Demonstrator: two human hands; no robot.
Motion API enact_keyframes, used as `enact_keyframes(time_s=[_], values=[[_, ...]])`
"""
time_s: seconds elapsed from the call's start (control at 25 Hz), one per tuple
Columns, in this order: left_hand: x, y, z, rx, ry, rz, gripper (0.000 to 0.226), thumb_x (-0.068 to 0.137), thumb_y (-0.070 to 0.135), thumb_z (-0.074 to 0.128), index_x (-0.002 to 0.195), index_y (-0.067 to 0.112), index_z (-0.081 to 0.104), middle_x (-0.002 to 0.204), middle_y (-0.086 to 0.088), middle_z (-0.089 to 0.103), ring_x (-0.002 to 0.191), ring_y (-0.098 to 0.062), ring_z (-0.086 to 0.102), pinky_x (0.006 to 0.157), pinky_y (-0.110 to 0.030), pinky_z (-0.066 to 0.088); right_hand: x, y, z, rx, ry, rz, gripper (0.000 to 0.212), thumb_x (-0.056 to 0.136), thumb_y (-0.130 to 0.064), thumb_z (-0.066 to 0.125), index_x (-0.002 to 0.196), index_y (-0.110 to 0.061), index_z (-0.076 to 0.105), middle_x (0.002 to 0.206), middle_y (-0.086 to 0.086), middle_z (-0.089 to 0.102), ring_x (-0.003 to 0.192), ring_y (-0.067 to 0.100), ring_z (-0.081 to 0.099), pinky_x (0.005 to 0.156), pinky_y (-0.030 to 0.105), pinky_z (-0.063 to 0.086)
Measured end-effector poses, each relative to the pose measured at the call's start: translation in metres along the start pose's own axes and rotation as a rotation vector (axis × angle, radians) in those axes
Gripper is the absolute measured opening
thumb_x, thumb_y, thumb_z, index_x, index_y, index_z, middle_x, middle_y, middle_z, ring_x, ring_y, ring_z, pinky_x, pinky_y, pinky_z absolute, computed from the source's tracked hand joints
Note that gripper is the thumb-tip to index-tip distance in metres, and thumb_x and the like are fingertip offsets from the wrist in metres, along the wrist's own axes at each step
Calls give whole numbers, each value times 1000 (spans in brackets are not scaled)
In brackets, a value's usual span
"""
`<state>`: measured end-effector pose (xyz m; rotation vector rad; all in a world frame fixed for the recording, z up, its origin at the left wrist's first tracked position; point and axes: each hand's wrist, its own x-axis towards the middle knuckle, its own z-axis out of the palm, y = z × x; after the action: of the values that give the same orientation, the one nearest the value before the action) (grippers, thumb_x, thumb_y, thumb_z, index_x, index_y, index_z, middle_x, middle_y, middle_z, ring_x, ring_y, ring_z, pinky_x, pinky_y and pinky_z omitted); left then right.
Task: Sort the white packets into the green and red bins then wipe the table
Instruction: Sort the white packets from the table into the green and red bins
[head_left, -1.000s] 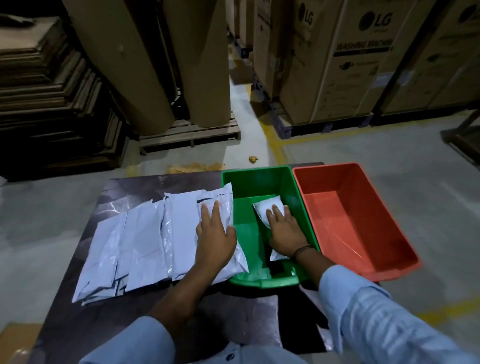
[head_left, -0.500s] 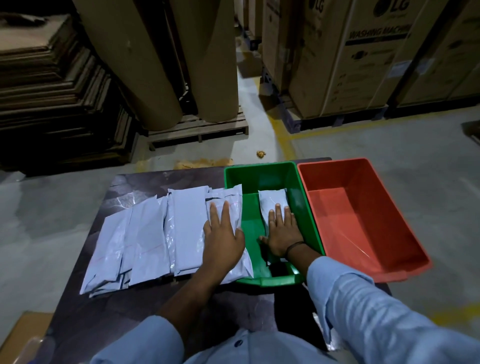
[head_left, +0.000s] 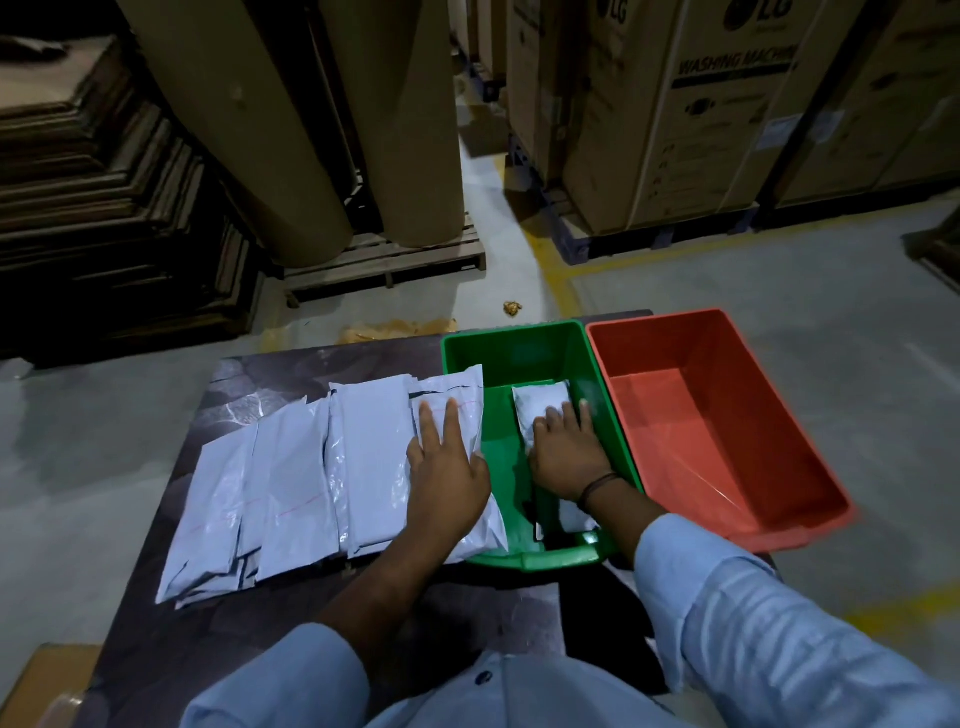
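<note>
Several white packets (head_left: 296, 467) lie overlapped in a row on the dark table (head_left: 260, 649). My left hand (head_left: 447, 473) rests flat, fingers spread, on the rightmost packet (head_left: 447, 395), whose right edge overhangs the green bin (head_left: 514, 338). Inside that bin one white packet (head_left: 540, 405) lies lengthwise on the floor. My right hand (head_left: 563, 452) presses flat on its near part, fingers apart. The red bin (head_left: 727, 441) stands directly to the right of the green one, touching it, with nothing in it.
Both bins sit at the table's right end, and the red one overhangs the edge. Beyond the table are tall brown paper rolls (head_left: 291, 130) on a pallet, stacked cardboard sheets (head_left: 104, 208) at the left and washing-machine cartons (head_left: 701, 114) at the right.
The packet in the green bin has turned from tilted to lying flat and lengthwise under my right hand. My left hand has stayed on the rightmost table packet.
</note>
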<state>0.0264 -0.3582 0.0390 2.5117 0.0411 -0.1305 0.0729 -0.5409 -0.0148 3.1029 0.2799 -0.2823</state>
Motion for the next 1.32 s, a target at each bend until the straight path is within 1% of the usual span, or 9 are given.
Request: enact_keyframes(time_s=[0.08,0.2,0.36,0.44,0.64,0.84,0.96,1.24,1.32], values=[[1,6,-2,10,29,25,73,101,27,49,163,27,9,170,-5,-10,150,-43,15,118,-57,31,1,11,-21,-33,202,-58,55,92,-33,43,140,-7,48,147,22,45,145,42,29,122,60,5],[3,23,4,32,56,81,72,101,25,47,163,25,9,170,-8,-10,151,-44,11,121,-55,24,3,40,-45,3,399,51,60,85,-30,44,140,-8,52,153,21,41,147,42,27,121,63,6],[6,47,28,115,46,205,69,102,28,41,163,20,9,170,-14,-10,152,-43,8,123,-53,22,-7,72,-33,109,273,149,68,87,-24,39,154,-11,32,164,16,20,151,38,20,120,62,12],[14,50,48,196,9,180,73,98,30,40,163,16,8,169,-18,-10,152,-47,8,121,-54,25,-11,74,-25,203,230,154,68,91,-17,42,156,-11,25,165,12,18,150,34,22,120,57,19],[39,33,90,289,-178,-43,86,94,25,47,162,13,-3,165,-22,-22,151,-51,2,120,-56,23,-8,76,-21,321,299,119,66,88,-10,48,152,-9,36,162,15,27,147,34,32,114,51,35],[44,23,106,364,-115,-53,77,102,38,41,163,13,1,165,-26,-18,150,-54,5,121,-59,13,-8,76,-18,373,321,118,64,87,-8,50,150,-8,40,161,16,30,145,34,34,111,50,39],[43,21,112,432,-82,-25,83,101,53,40,163,13,1,166,-25,-17,151,-54,-2,122,-61,7,-8,76,-18,386,336,109,63,87,-7,51,149,-7,41,161,15,30,146,34,34,112,49,39],[50,3,127,445,-207,18,97,85,70,-3,163,12,-1,167,-18,-18,151,-48,-21,122,-59,-8,-7,76,-16,359,334,86,60,90,-7,48,150,-7,41,163,13,27,148,32,31,116,47,35],[50,0,129,409,-245,-18,98,86,74,-3,162,12,-5,167,-15,-20,150,-45,-25,123,-57,-11,-7,76,-16,365,330,90,60,91,-7,49,150,-8,41,163,12,26,148,31,31,116,46,35]])
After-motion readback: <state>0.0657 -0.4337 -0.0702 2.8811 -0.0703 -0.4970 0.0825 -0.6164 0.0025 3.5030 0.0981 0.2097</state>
